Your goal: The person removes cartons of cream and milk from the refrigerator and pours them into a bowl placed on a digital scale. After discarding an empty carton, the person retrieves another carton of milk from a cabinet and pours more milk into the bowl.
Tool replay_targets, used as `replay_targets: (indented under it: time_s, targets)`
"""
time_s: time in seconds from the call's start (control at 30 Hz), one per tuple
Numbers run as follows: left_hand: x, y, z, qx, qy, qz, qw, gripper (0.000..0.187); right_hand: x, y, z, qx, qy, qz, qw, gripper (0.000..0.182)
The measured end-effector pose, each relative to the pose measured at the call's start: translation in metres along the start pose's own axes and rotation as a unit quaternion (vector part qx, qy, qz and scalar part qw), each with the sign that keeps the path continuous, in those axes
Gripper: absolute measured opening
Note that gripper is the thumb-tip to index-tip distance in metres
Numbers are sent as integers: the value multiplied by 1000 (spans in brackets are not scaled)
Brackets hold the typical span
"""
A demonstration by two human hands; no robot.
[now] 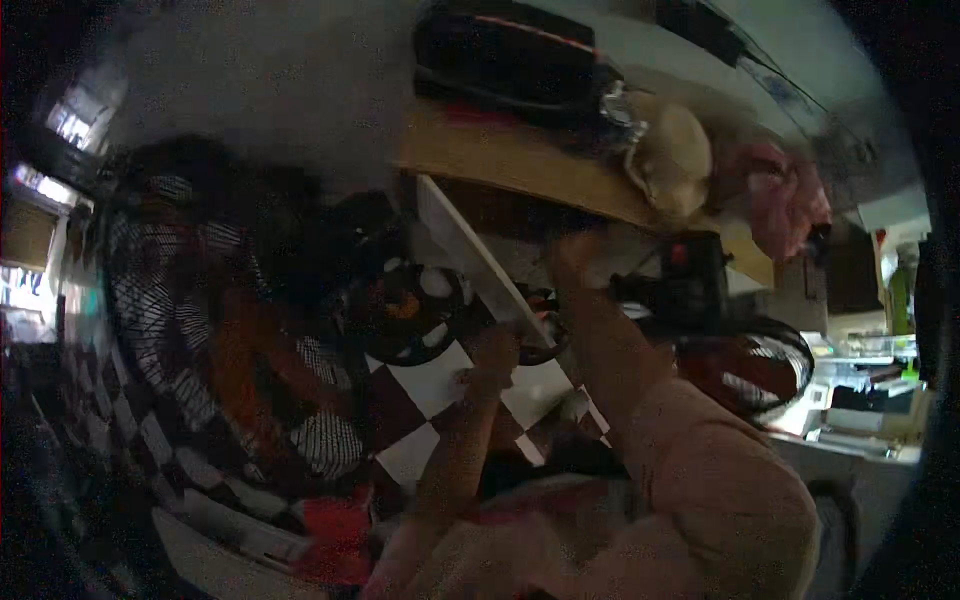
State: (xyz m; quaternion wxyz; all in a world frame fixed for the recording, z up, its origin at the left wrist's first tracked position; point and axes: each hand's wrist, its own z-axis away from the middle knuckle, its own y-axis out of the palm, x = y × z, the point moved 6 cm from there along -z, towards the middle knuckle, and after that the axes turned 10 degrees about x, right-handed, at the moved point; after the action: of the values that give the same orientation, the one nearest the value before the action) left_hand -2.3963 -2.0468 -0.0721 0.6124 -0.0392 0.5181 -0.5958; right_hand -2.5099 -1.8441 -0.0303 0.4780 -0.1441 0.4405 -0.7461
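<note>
A pale flat panel [485, 265] slants down from beneath the wooden shelf edge. My left hand [495, 355] is closed at the panel's lower end, with its fingers wrapped on it. Farther up and to the right, my right hand [578, 262] reaches under the wooden shelf [530, 165]; its fingers are dark and blurred, so what they do is hidden. Dark round fan parts [405, 310] lie behind and left of the panel.
A large wire fan guard [180, 310] fills the left side. Above stands a black bag [505, 60], with a cream object [675, 155] and a pink cloth [780, 200] to its right. Another round guard [745, 370] is beside my right arm. The floor [425, 385] is checkered.
</note>
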Motion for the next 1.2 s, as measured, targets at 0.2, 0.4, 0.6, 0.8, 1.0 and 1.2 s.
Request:
replay_targets:
  time_s: [0.2,0.4,0.6,0.8,1.0,1.2]
  targets:
    - [-17,-19,-2,15,-2,-89,996,31,-8,-14,87,4,-81,-2,997,39]
    - [-5,6,-50,-10,132,-90,987,36,-10,-91,139,-28,-166,-3,986,42]
    - [-45,-18,-76,8,131,-140,981,35,-142,-211,325,-301,-195,-85,930,47]
    - [-90,-21,-116,13,141,-184,973,34,-333,-166,498,-440,-150,-545,698,56]
    - [-146,-8,-146,5,153,-226,962,33,-446,-50,600,-574,117,-583,564,56]
    - [-217,41,-165,-63,143,-242,958,32,-563,90,587,-363,319,-466,741,47]
